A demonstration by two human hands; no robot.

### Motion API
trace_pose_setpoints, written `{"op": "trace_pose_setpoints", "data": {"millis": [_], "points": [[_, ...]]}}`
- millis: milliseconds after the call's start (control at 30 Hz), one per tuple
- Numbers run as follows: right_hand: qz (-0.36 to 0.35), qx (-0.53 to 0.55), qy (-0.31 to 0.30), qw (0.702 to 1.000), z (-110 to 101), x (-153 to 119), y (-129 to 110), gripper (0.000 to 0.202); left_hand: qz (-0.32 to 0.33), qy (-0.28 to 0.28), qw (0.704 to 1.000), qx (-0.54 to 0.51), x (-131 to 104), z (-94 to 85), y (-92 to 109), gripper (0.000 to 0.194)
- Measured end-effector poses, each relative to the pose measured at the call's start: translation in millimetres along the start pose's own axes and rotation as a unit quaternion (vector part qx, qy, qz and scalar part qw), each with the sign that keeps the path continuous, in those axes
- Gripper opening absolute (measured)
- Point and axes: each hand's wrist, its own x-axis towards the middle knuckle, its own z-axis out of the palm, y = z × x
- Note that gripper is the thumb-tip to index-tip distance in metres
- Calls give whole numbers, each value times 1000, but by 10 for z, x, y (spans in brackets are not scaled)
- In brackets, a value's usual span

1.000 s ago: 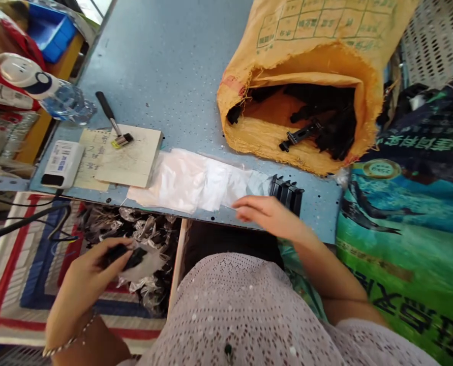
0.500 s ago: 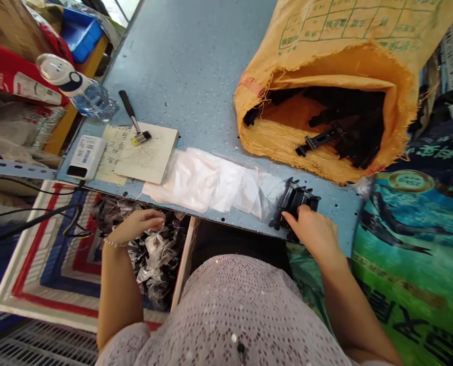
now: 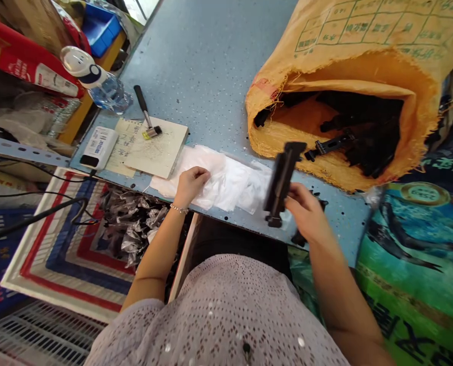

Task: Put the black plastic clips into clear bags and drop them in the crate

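My right hand (image 3: 308,211) grips a long black plastic part (image 3: 281,185) by its side and holds it up over the table, slightly blurred. More black parts (image 3: 321,204) lie on the table behind that hand, mostly covered by it. On the left, my left hand (image 3: 191,187) rests over a fanned row of thin clear plastic bags (image 3: 226,185). Its thumb and fingers are pinched together at the bags; whether a bag is caught between them cannot be made out.
An orange woven sack (image 3: 272,101) lies open with several black parts inside. Left are a notepad (image 3: 165,152) with a brush (image 3: 144,109) on it, a white device (image 3: 100,147) and a water bottle (image 3: 110,91). Below the table edge, a basket (image 3: 28,254) holds dark filled bags (image 3: 134,234).
My right hand has lifted one black part off the group on the table. My left hand has moved right and up from above the basket onto the plastic bags.
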Motion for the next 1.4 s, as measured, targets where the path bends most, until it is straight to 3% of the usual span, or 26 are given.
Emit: {"op": "trace_pose_setpoints", "data": {"millis": [67,133,200,267,333,400,500,567,633,733,867,967,1067,1167,1267,1333,1400], "points": [[16,116,-115,986,494,269,-108,34,-13,4,996,-93,-12,-33,2,22],[45,176,-183,966,958,538,-136,32,-4,7,987,-161,-22,-35,6,35],[71,186,-180,963,1284,749,-85,28,7,7,984,-178,-37,-50,-9,41],[71,159,-144,974,1439,869,8,26,19,32,989,-141,-64,-89,-42,38],[58,150,-138,977,1473,904,103,26,37,62,994,-79,-104,-139,-65,26],[53,162,-163,972,1463,892,171,26,68,55,996,7,-153,-196,-52,8],[63,136,-180,972,1460,864,219,26,130,26,971,201,-216,-323,45,24],[57,106,-171,978,1449,838,223,26,157,50,937,307,-235,-438,122,34],[35,98,-165,981,1397,781,208,25,168,77,920,345,-232,-544,171,42],[38,113,-215,969,1244,642,170,24,162,70,931,319,-222,-628,178,54],[154,141,-336,918,1138,530,165,28,167,37,951,256,-346,-571,175,66],[177,201,-295,917,1250,529,190,32,260,-33,934,244,-590,-443,226,74],[115,193,-221,949,1394,469,190,32,319,-92,917,219,-838,-358,250,78],[94,188,-220,953,1447,351,169,30,296,-58,932,200,-958,-396,184,80],[157,285,-295,898,1437,298,160,28,271,42,940,204,-968,-465,89,84],[181,301,-337,874,1441,305,160,27,284,80,932,212,-973,-450,63,89],[162,253,-317,899,1462,303,157,26,324,58,917,226,-1009,-374,82,92]]}}
